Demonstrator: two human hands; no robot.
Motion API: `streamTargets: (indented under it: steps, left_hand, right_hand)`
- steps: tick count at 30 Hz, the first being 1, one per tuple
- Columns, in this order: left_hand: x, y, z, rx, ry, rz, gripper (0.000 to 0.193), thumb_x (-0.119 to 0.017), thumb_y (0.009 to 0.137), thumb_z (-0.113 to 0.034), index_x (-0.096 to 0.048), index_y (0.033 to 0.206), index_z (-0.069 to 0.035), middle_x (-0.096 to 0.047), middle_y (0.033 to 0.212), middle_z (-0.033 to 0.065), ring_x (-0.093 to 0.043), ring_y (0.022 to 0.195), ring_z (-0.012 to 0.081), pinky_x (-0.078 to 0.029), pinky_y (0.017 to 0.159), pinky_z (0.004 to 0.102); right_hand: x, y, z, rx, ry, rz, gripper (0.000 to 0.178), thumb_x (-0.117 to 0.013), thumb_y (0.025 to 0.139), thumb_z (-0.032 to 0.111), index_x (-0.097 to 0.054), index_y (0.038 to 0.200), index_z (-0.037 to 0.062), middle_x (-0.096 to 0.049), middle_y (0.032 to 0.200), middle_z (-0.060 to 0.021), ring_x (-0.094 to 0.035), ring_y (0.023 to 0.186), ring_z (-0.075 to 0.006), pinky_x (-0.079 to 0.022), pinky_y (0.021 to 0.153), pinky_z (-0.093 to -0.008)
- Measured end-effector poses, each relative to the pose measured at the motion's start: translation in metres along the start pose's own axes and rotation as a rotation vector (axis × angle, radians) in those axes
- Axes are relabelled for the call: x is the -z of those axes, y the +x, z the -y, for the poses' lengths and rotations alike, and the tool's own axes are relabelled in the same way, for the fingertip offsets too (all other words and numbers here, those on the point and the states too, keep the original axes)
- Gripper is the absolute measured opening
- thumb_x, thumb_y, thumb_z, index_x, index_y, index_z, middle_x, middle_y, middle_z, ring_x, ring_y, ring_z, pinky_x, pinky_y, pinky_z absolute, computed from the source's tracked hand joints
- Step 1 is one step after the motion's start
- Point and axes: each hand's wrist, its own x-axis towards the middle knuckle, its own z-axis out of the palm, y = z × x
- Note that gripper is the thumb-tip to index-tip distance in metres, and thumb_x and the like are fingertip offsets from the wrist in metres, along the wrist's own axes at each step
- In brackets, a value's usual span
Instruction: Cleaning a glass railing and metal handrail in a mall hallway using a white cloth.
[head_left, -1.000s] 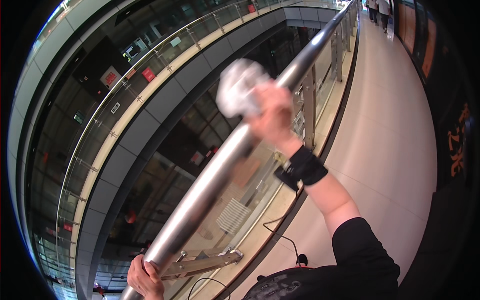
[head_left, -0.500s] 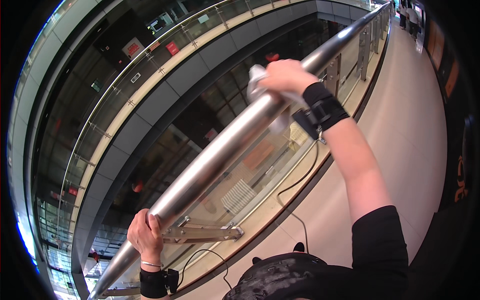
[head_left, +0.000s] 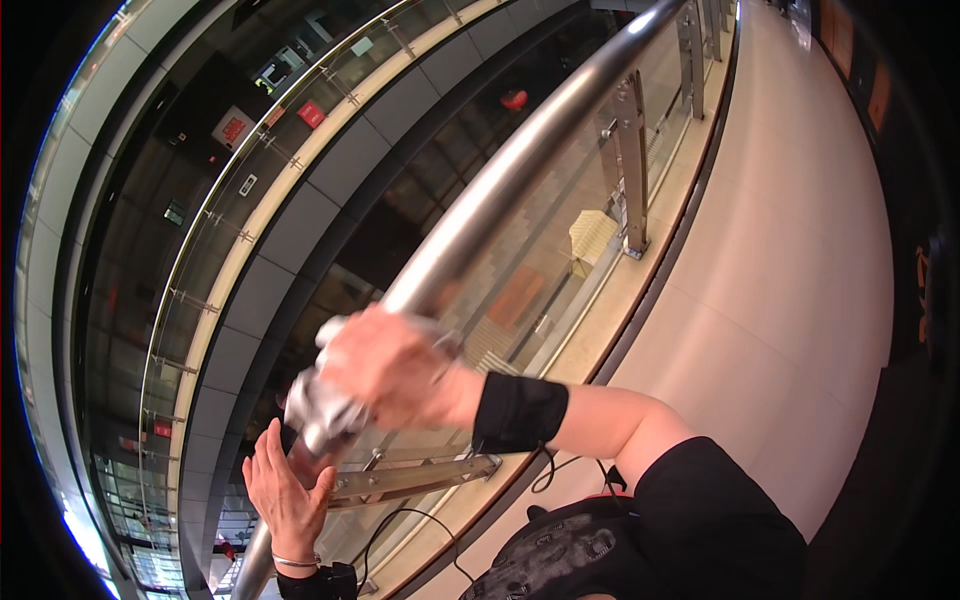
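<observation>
A thick, round metal handrail [head_left: 510, 185] runs from the lower left up to the top right. My right hand [head_left: 395, 365], smeared by motion, is closed round a whitish-grey cloth [head_left: 325, 410] pressed on the rail's lower stretch. The cloth wraps over the rail and bunches out on its far side. Just below it, my left hand [head_left: 283, 495] lies beside the rail with fingers stretched and thumb apart, holding nothing. Its fingertips come close to the cloth; whether they touch it I cannot tell. Black bands circle both wrists.
Glass panels and metal posts [head_left: 632, 165] stand under the rail, with a slanted metal bracket [head_left: 415, 482] near my left hand. A thin black cable [head_left: 400, 512] loops by it. Pale floor [head_left: 770, 260] stretches along the right. Beyond the rail, a curved balcony [head_left: 270, 255] overlooks lower levels.
My right hand has slid the cloth down the rail, toward my left hand. My left hand has loosened from the rail, its fingers now stretched out. The view has shifted somewhat.
</observation>
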Motion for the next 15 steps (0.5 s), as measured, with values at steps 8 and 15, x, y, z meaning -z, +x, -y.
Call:
streamTargets:
  steps: [8, 15]
  left_hand:
    - [-0.017, 0.011, -0.006, 0.139, -0.362, 0.131, 0.064, -0.072, 0.059, -0.041, -0.054, 0.109, -0.005, -0.062, 0.086, 0.0184, -0.06, 0.079, 0.0373, -0.046, 0.07, 0.0427]
    - [-0.022, 0.017, -0.011, 0.119, -0.335, 0.076, 0.056, -0.067, 0.059, -0.037, -0.056, 0.104, -0.005, -0.06, 0.077, 0.0188, -0.059, 0.072, 0.0392, -0.046, 0.068, 0.0415]
  right_hand:
    - [0.113, -0.052, -0.178, -0.425, -0.329, -0.869, 0.033, -0.066, 0.078, 0.013, -0.053, 0.104, -0.0004, -0.054, 0.102, -0.014, -0.053, 0.097, -0.033, -0.043, 0.086, -0.0378]
    - [-0.002, -0.199, -0.241, -1.015, -0.492, -0.492, 0.043, -0.067, 0.076, 0.014, -0.046, 0.112, 0.0028, -0.055, 0.107, -0.0198, -0.055, 0.096, -0.0392, -0.045, 0.085, -0.0473]
